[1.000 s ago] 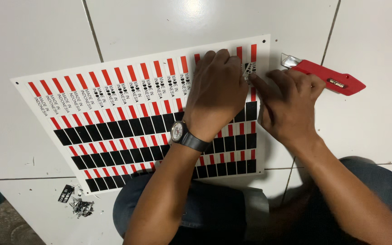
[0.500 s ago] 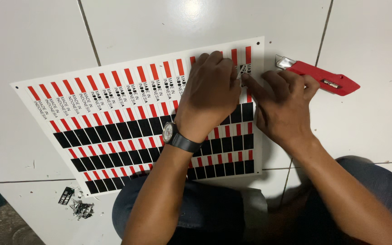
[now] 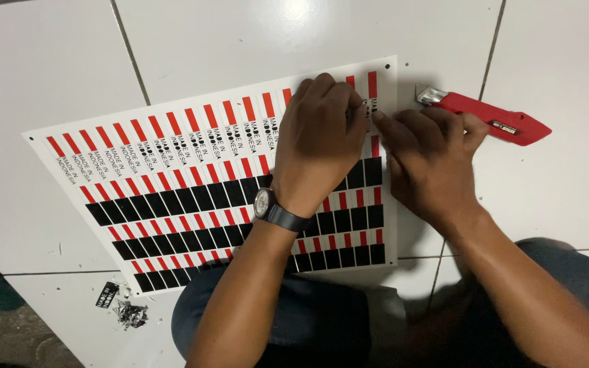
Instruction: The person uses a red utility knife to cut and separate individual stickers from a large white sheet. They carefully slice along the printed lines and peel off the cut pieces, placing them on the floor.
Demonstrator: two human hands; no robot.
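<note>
White sticker sheet (image 3: 192, 177) lies flat on the tiled floor (image 3: 49, 82), long axis running left-low to right-high. Both hands, left (image 3: 318, 140) and right (image 3: 427, 153), pinch a label at its upper right corner; red cutter (image 3: 489, 117) rests beside.

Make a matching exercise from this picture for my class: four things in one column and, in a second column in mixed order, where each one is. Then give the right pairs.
Things
1. red utility knife
2. wristwatch
3. label sheet
4. peeled scraps

Places
A. on the left hand's wrist
B. on the tile just beyond the right hand
C. flat on the white tiled floor, under both hands
D. on the floor by the sheet's near left corner

Pairs: 1-B, 2-A, 3-C, 4-D
</note>
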